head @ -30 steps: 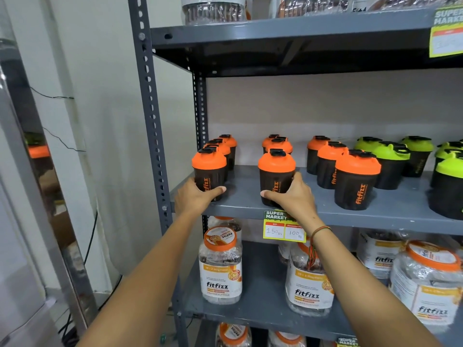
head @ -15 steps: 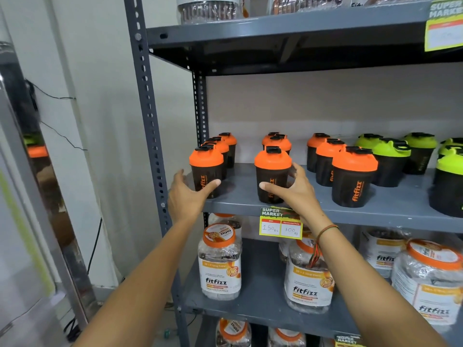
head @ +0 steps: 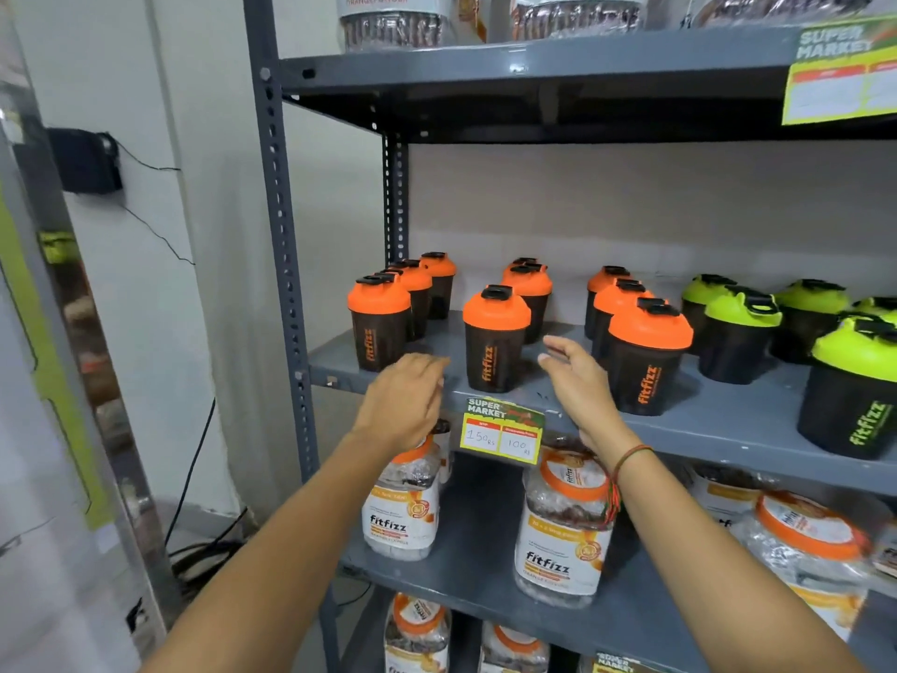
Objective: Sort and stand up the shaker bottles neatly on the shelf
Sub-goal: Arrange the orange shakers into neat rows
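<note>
Shaker bottles upright on shelf; left hand, right hand both released, flanking front bottle.

Shop: steel shelf, "Super Market" price tag.

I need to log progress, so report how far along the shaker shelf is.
Done: every visible shaker stands upright, orange-lidded ones in rows at the left, green-lidded ones at the right. In hand: nothing; the left hand and right hand are open, in front of the shelf edge, touching no bottle. Left: little that shows, perhaps evening the orange rows; the shelf's right end is out of view.
</note>
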Available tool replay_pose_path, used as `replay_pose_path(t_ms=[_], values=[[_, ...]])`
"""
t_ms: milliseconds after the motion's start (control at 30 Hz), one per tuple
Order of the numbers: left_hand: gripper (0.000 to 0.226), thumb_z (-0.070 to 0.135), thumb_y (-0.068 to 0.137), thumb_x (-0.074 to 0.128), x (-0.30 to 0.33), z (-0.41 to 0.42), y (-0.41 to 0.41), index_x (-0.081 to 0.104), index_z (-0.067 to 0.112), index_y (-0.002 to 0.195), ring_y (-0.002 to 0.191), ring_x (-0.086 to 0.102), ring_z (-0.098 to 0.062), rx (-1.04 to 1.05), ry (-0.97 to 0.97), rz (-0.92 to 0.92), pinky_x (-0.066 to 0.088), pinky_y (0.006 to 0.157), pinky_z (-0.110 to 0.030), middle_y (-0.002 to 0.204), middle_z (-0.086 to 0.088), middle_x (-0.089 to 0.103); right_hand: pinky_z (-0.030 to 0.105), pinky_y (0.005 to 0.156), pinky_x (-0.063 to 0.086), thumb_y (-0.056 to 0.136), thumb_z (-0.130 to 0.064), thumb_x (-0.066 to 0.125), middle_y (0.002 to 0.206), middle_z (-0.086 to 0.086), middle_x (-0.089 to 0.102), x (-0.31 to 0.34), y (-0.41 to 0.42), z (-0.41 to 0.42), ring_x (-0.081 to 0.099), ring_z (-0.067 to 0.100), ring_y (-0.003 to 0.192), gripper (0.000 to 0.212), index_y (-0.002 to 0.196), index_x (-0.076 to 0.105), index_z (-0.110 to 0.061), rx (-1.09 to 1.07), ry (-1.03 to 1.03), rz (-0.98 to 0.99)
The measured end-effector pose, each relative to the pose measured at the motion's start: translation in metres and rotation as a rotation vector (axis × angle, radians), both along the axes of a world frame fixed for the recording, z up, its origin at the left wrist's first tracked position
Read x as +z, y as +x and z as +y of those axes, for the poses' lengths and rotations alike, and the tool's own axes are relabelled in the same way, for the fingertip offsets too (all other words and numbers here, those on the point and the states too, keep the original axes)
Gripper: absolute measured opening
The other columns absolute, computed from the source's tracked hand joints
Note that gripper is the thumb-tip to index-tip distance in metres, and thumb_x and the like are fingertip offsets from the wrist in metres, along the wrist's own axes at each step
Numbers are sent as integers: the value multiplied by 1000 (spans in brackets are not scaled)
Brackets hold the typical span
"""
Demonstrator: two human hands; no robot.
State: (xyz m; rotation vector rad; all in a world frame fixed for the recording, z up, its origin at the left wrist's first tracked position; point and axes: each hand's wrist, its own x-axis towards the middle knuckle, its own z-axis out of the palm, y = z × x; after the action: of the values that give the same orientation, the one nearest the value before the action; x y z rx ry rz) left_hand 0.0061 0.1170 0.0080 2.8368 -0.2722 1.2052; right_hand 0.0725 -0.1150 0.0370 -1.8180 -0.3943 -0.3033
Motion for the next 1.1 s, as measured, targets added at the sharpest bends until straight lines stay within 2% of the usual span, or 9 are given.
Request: replay_pose_path(t_ms=[67,167,400,600,667,833,933,1100], values=[[45,28,100,35,0,0,6,43,10,140,136,35,-21,10,-25,120,24,111,-32,144,-10,46,26,98,36,98,-22,53,140,1,55,-3,2,0,50,9,120,37,135,55,-24,29,-22,1],[53,38,102,23,-3,-4,11,31,9,147,143,20,-16,43,-83,284,13,116,-32,154,-8,30,27,99,36,98,-21,54,143,0,53,-3,5,0,49,11,125,41,139,52,-24,61,9,37],[54,37,103,19,7,-6,18,29,11,148,142,23,-16,52,14,401,14,115,-32,154,-7,30,24,93,35,94,-21,61,146,1,50,21,28,16,47,12,128,50,143,47,-20,23,131,45],[55,37,102,19,8,-3,24,27,10,149,142,22,-16,28,30,412,14,115,-32,155,-7,28,25,100,39,93,-14,62,144,5,52,47,80,39,50,17,129,49,140,50,-17,-96,300,36],[55,38,102,18,6,-1,26,27,10,149,142,22,-15,15,27,399,14,115,-31,155,-6,28,30,105,40,90,-13,66,143,7,53,49,99,44,50,20,129,53,140,49,-15,-115,322,68],[55,39,101,18,-1,3,30,28,12,148,141,24,-14,-9,3,352,16,116,-32,154,-6,30,45,103,46,73,-19,83,135,14,57,44,140,56,53,31,125,71,134,48,-10,-95,231,158],[56,40,101,18,-7,4,32,30,13,148,141,25,-13,-24,-15,321,14,116,-30,154,-5,32,48,105,44,71,-24,85,137,16,53,40,155,59,51,33,127,81,137,42,-9,-109,154,160],[59,43,98,15,-11,4,34,32,16,147,140,27,-11,-29,-20,280,13,116,-27,153,-3,33,48,106,43,75,-18,81,142,21,47,35,172,62,47,36,130,81,140,35,-2,-143,90,183]])
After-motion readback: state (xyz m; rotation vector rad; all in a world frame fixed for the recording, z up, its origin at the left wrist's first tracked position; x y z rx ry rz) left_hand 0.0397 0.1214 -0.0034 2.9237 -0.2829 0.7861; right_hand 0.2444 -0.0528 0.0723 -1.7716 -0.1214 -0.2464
